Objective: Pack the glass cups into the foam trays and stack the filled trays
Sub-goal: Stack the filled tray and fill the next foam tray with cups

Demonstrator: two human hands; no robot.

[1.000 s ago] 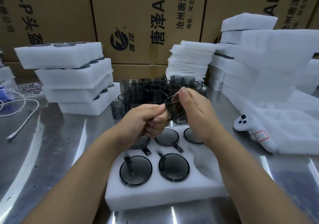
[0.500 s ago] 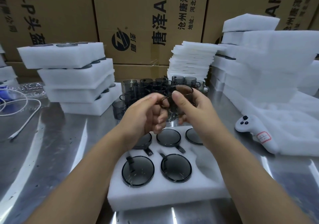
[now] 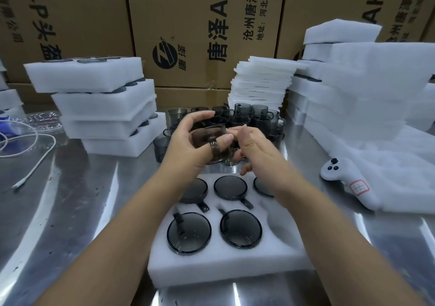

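Note:
A white foam tray [image 3: 221, 262] lies on the steel table in front of me, with several smoky glass cups [image 3: 240, 228] seated in its round holes; the front right hole [image 3: 281, 223] holds nothing. Above the tray's far edge my left hand [image 3: 188, 145] is shut on one smoky glass cup [image 3: 209, 144], thumb through its handle. My right hand [image 3: 255, 150] hovers beside that cup with fingers spread, fingertips near its rim. Behind the hands stands a cluster of loose cups [image 3: 249, 115].
A stack of filled foam trays [image 3: 101, 108] stands at the left, thin foam sheets [image 3: 261, 84] at the back centre, more foam [image 3: 367, 89] at the right. A white controller [image 3: 341, 176] lies right of the tray, a white cable [image 3: 35, 164] at far left. Cardboard boxes [image 3: 202, 23] form the back wall.
The cup has passed from both hands into my left hand and turned, its handle now facing me. My right hand has let go and opened beside it.

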